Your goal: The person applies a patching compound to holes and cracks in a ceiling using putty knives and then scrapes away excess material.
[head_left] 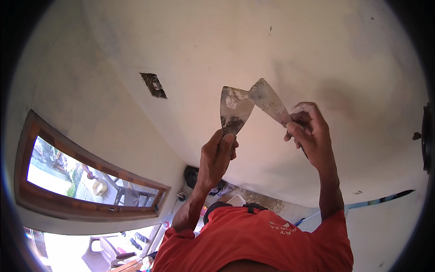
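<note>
Both of my hands are raised in front of a cream plastered wall. In my left hand is a putty knife, its wide blade pointing up. A dab of whitish putty sits on that blade near its top edge, and dark stains mark the part by the grip. My right hand grips a second putty knife by its handle, tilted up and to the left. The corner of its blade meets the upper right corner of the left blade. My fingers partly hide both handles.
A rectangular cut-out opens in the wall at upper left. Below it is a wood-framed window. A chair and shoes show at lower left. Assorted items lie along the wall's foot. A dark object juts in at the right rim.
</note>
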A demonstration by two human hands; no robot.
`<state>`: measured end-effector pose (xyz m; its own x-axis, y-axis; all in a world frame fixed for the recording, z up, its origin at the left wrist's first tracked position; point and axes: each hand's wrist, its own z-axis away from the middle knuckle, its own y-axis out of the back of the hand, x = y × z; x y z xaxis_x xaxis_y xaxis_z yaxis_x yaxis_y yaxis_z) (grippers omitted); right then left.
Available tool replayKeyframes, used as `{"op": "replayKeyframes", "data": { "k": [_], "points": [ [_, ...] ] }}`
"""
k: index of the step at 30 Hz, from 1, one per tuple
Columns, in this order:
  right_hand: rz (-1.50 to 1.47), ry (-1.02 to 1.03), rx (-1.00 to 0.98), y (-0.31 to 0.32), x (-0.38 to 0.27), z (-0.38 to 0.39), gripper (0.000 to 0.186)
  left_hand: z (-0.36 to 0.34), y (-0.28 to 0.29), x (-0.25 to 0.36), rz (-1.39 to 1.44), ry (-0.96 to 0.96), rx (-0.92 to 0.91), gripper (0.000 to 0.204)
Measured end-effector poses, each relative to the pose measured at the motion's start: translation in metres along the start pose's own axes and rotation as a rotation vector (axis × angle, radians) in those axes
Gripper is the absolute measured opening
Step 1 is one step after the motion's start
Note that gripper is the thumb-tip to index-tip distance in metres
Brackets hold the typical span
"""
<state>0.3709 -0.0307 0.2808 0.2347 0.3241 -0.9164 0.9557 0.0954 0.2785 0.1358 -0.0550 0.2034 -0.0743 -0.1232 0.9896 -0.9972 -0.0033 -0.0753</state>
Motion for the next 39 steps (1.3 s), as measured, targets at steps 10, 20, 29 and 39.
{"op": "replayKeyframes", "data": {
  "k": [10,20,29,39],
  "points": [
    [0.076,0.146,-0.156,0.022,0.018,-0.014,0.02,0.004,0.011,0.003,0.129,0.121,-0.105,0.036],
    [0.425,0.621,-0.104,0.022,0.042,-0.026,0.035,0.003,0.053,0.001,0.099,0.114,-0.376,0.035],
    [0.929,0.69,0.17,0.031,0.003,-0.001,0.031,0.003,0.039,-0.007,-0.002,0.055,-0.243,0.035],
    [1.299,0.73,0.204,-0.006,0.004,0.026,0.034,0.0,0.011,0.011,-0.125,0.136,-0.141,0.03]
  ]
}}
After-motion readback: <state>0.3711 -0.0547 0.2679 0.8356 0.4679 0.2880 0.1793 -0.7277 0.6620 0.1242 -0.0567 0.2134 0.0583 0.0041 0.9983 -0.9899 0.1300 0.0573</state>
